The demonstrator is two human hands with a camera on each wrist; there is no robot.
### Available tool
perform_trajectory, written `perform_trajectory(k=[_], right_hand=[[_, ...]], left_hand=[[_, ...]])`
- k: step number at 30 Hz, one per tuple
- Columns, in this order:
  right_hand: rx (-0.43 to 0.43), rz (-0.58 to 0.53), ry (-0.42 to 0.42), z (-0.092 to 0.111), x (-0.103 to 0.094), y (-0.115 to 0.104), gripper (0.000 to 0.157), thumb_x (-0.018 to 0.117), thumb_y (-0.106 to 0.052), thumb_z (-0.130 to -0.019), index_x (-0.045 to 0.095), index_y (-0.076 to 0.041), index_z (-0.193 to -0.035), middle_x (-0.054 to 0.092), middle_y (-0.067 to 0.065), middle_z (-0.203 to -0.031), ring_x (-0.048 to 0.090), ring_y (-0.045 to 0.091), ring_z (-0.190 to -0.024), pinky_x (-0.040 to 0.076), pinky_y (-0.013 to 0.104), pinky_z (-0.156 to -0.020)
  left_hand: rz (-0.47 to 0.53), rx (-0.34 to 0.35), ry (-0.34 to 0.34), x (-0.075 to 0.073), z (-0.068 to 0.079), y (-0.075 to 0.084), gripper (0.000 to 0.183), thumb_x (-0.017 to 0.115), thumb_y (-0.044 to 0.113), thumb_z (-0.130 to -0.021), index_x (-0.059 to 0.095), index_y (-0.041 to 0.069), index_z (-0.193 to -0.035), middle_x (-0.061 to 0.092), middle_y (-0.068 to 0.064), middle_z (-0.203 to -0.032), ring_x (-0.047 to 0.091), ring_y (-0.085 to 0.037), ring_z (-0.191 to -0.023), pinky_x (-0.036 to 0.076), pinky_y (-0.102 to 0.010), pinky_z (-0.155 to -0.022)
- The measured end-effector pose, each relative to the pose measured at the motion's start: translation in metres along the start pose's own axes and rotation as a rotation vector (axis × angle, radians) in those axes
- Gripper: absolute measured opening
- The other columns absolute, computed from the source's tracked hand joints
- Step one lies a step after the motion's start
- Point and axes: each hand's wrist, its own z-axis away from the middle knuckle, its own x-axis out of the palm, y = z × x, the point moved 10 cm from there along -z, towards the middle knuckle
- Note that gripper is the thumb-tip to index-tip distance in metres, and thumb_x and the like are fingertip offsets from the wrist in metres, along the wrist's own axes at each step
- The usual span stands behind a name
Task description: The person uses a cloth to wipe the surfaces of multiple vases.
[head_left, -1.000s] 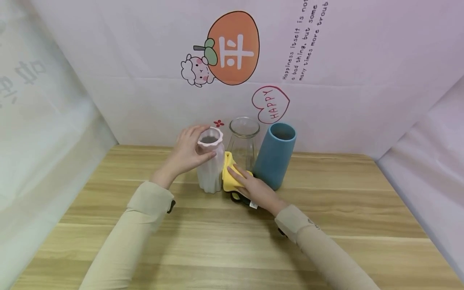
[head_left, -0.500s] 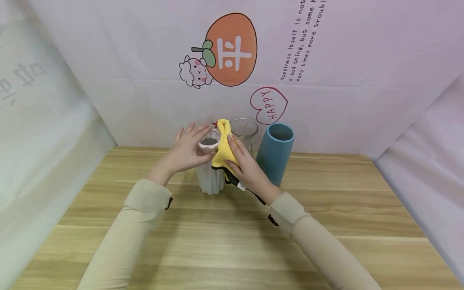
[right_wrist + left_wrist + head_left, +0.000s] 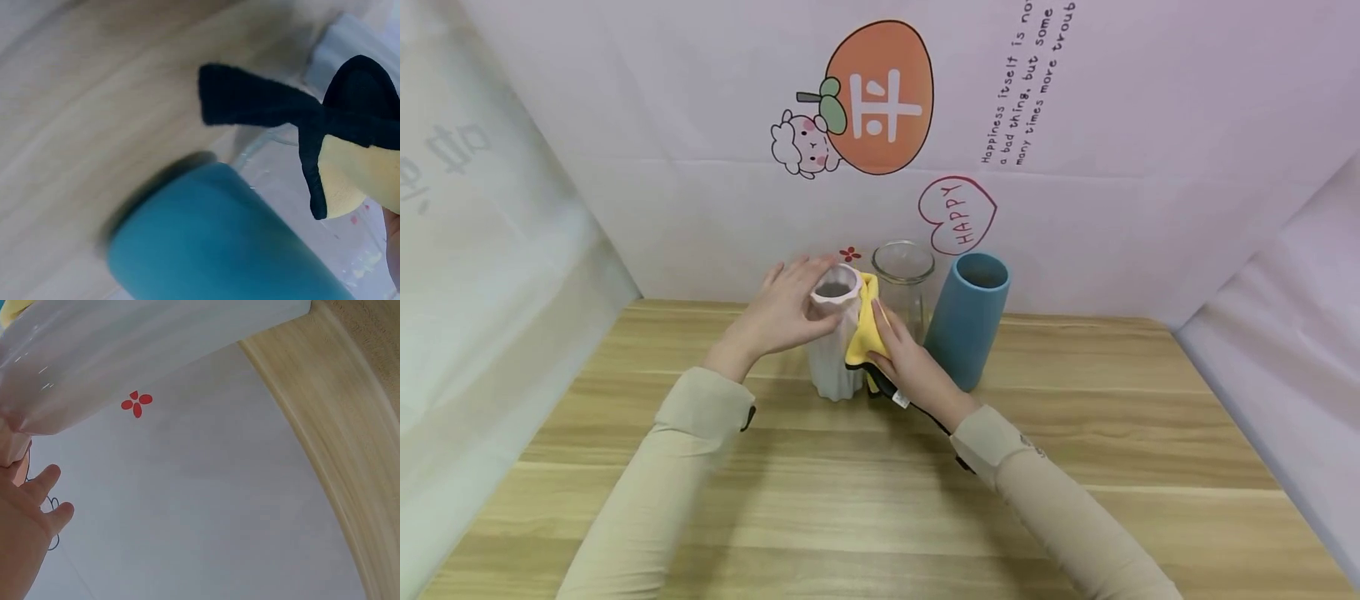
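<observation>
A white fluted vase (image 3: 837, 371) with a scalloped, pinkish rim stands upright on the table. My left hand (image 3: 781, 310) holds it near the top, thumb in front and fingers around the far side of the rim; in the left wrist view the vase (image 3: 137, 350) crosses the top. With my right hand (image 3: 916, 368) I grip a folded yellow cloth (image 3: 867, 332) with dark edging and press it against the vase's right side, just under the rim. The right wrist view shows the cloth's (image 3: 340, 181) dark border hanging loose; most of that hand is out of frame there.
Just behind the cloth stands a clear glass vase (image 3: 904, 279), partly hidden by my right hand. A blue tapered vase (image 3: 970, 325) is to its right, close to my right wrist. The wooden table (image 3: 820, 500) meets a printed white backdrop (image 3: 700, 217) behind the vases.
The cloth went from low on the white vase's right side up above the rim, then came down slightly. My left hand has stayed on the vase, almost still.
</observation>
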Motion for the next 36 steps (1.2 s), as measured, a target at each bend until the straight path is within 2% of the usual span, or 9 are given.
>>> perform_trajectory(k=[6, 12, 16, 20, 25, 30, 32, 36], right_hand=[[-0.026, 0.122, -0.075, 0.013, 0.017, 0.010, 0.071, 0.058, -0.018, -0.094, 0.020, -0.006, -0.152, 0.029, 0.021, -0.152, 0.066, 0.033, -0.103, 0.059, 0.033, -0.075], [0.051, 0.163, -0.270, 0.029, 0.041, 0.027, 0.069, 0.054, -0.019, -0.097, 0.017, -0.017, -0.154, 0.022, 0.021, -0.157, 0.055, 0.038, -0.122, 0.057, 0.036, -0.082], [0.090, 0.180, -0.335, 0.034, 0.049, 0.034, 0.067, 0.051, -0.022, -0.098, 0.015, -0.022, -0.155, 0.019, 0.019, -0.159, 0.056, 0.036, -0.123, 0.057, 0.037, -0.085], [0.086, 0.147, -0.294, 0.032, 0.045, 0.033, 0.067, 0.053, -0.020, -0.097, 0.017, -0.021, -0.154, 0.022, 0.020, -0.157, 0.061, 0.036, -0.115, 0.058, 0.037, -0.081], [0.044, 0.081, -0.158, 0.024, 0.025, 0.023, 0.067, 0.055, -0.017, -0.096, 0.021, -0.016, -0.153, 0.030, 0.022, -0.153, 0.067, 0.034, -0.101, 0.058, 0.036, -0.076], [0.022, -0.025, -0.045, 0.009, -0.002, 0.007, 0.066, 0.053, -0.017, -0.097, 0.019, -0.011, -0.153, 0.029, 0.020, -0.153, 0.058, 0.036, -0.118, 0.055, 0.043, -0.089], [0.035, -0.066, -0.021, 0.003, -0.011, 0.002, 0.067, 0.053, -0.017, -0.097, 0.018, -0.012, -0.154, 0.027, 0.019, -0.154, 0.050, 0.037, -0.127, 0.051, 0.046, -0.097], [0.056, -0.142, 0.010, -0.009, -0.023, -0.009, 0.069, 0.052, -0.017, -0.097, 0.014, -0.011, -0.154, 0.024, 0.018, -0.156, 0.043, 0.037, -0.134, 0.043, 0.049, -0.105]], left_hand=[[0.008, -0.016, 0.035, -0.002, 0.001, -0.001, 0.085, 0.062, 0.048, -0.083, 0.024, 0.016, -0.152, 0.026, -0.010, -0.158, 0.014, -0.039, -0.148, 0.005, -0.062, -0.118], [-0.109, 0.000, 0.125, -0.009, 0.003, 0.003, 0.081, 0.063, 0.053, -0.082, 0.034, 0.014, -0.148, 0.033, -0.013, -0.151, 0.018, -0.040, -0.145, 0.001, -0.065, -0.116], [-0.160, -0.004, 0.149, -0.012, 0.004, 0.007, 0.080, 0.063, 0.055, -0.083, 0.040, 0.011, -0.145, 0.043, -0.010, -0.146, 0.022, -0.037, -0.145, 0.001, -0.064, -0.117], [-0.201, -0.013, 0.150, -0.014, 0.004, 0.011, 0.075, 0.063, 0.054, -0.084, 0.045, 0.010, -0.142, 0.050, -0.009, -0.142, 0.027, -0.034, -0.144, 0.005, -0.063, -0.117], [-0.202, -0.002, 0.151, -0.013, 0.006, 0.013, 0.069, 0.062, 0.047, -0.085, 0.046, 0.010, -0.141, 0.052, -0.009, -0.142, 0.030, -0.034, -0.143, 0.007, -0.063, -0.118], [-0.181, 0.030, 0.170, -0.013, 0.008, 0.011, 0.069, 0.062, 0.043, -0.084, 0.044, 0.012, -0.143, 0.051, -0.009, -0.143, 0.030, -0.035, -0.143, 0.007, -0.062, -0.118], [-0.163, 0.039, 0.167, -0.013, 0.009, 0.010, 0.070, 0.061, 0.043, -0.084, 0.044, 0.012, -0.143, 0.050, -0.009, -0.144, 0.029, -0.035, -0.144, 0.006, -0.062, -0.118], [-0.117, 0.038, 0.141, -0.011, 0.009, 0.007, 0.072, 0.059, 0.042, -0.082, 0.042, 0.011, -0.144, 0.047, -0.008, -0.147, 0.025, -0.036, -0.145, 0.001, -0.060, -0.119]])
